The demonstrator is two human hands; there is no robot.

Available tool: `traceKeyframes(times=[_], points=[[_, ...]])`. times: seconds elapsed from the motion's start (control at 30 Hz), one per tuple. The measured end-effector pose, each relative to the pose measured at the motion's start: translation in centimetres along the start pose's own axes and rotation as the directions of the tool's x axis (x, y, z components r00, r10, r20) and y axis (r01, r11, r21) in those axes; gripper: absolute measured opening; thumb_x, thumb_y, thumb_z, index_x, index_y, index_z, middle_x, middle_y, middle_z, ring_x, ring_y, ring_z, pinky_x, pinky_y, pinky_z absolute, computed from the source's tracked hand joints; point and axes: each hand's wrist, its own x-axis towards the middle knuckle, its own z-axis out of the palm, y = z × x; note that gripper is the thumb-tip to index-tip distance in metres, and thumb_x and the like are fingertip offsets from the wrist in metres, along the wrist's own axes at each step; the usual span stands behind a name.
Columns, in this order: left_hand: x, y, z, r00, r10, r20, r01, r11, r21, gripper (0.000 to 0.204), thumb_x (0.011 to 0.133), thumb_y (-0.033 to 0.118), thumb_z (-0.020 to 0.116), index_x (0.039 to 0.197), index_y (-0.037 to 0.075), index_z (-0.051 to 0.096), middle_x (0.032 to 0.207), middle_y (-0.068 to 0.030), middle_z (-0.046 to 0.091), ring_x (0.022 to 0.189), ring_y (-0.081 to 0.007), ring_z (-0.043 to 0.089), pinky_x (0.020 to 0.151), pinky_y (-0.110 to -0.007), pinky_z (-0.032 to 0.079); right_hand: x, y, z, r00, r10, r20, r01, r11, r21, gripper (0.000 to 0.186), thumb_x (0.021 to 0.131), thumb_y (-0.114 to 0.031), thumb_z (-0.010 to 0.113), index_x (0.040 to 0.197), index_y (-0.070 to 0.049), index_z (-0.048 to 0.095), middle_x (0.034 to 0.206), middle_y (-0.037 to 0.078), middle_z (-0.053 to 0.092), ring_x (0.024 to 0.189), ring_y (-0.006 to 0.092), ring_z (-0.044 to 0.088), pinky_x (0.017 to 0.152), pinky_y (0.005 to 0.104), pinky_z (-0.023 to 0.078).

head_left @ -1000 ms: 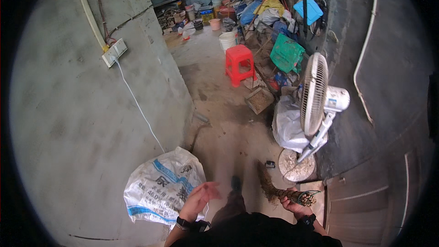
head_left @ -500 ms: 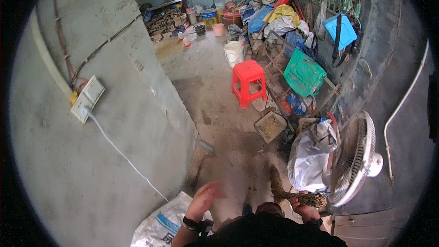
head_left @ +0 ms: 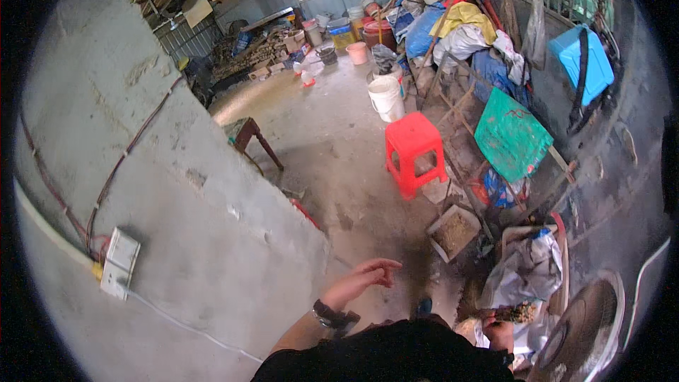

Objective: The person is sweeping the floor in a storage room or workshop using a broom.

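My left hand (head_left: 364, 279) hangs in the air over the concrete floor, fingers apart and holding nothing, beside the grey wall's corner. At the lower right, my right hand (head_left: 498, 332) grips a broom of bundled brown twigs (head_left: 513, 313) by its end; the brush part is mostly hidden and dark. Right of that hand stands a white electric fan (head_left: 580, 325), cut by the rim of the view. Just above the broom are a crumpled silvery sack (head_left: 520, 272) in a container and a square dustpan-like tray (head_left: 453, 233) with debris.
A grey wall (head_left: 212, 255) with a socket (head_left: 120, 262) fills the left. A red stool (head_left: 414, 141) stands ahead, near white buckets (head_left: 385, 95), a green sheet (head_left: 509, 134) and heaped sacks (head_left: 460, 35). A wooden table (head_left: 247, 131) shows beyond the wall's corner.
The view has advanced past the wall's corner: the stool is nearer, the table has appeared, the white sack at lower left has left view, and the fan has slid to the lower right edge.
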Motion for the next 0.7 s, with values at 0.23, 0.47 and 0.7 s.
traceKeyframes(times=[0.23, 0.47, 0.7], points=[[21.5, 3.4, -11.2, 0.993, -0.116, 0.02, 0.103, 0.939, 0.328, 0.047, 0.088, 0.028, 0.057, 0.127, 0.003, 0.048, 0.108, -0.0061, 0.056, 0.1, -0.0155, 0.052, 0.088, -0.03, 0.042, 7.1, 0.4, 8.9, 0.988, 0.02, 0.156, -0.038, 0.993, 0.111, 0.035, 0.075, -0.028, 0.059, 0.092, 0.001, 0.047, 0.07, 0.005, 0.051, 0.061, 0.0175, 0.051, 0.05, 0.0262, 0.043], [46.3, 3.2, -20.7, 0.976, -0.035, 0.216, -0.159, 0.56, 0.813, 0.062, 0.078, 0.033, 0.069, 0.127, 0.004, 0.047, 0.123, -0.0127, 0.052, 0.116, -0.0234, 0.047, 0.098, -0.034, 0.035, 14.4, 2.5, 16.1, 0.95, -0.076, 0.304, -0.024, 0.95, 0.312, 0.042, 0.075, -0.028, 0.058, 0.098, 0.005, 0.045, 0.071, 0.005, 0.051, 0.061, 0.0167, 0.051, 0.05, 0.0262, 0.042], [67.8, 0.5, -23.4, 0.898, -0.387, 0.21, 0.162, 0.733, 0.66, 0.082, 0.072, 0.027, 0.075, 0.135, -0.002, 0.033, 0.137, -0.0211, 0.037, 0.129, -0.0263, 0.034, 0.105, -0.035, 0.028, 20.7, 10.0, 20.4, 0.904, -0.354, 0.238, 0.171, 0.812, 0.558, 0.052, 0.075, -0.028, 0.053, 0.104, 0.013, 0.041, 0.072, 0.004, 0.049, 0.057, 0.0145, 0.048, 0.046, 0.0267, 0.041]])
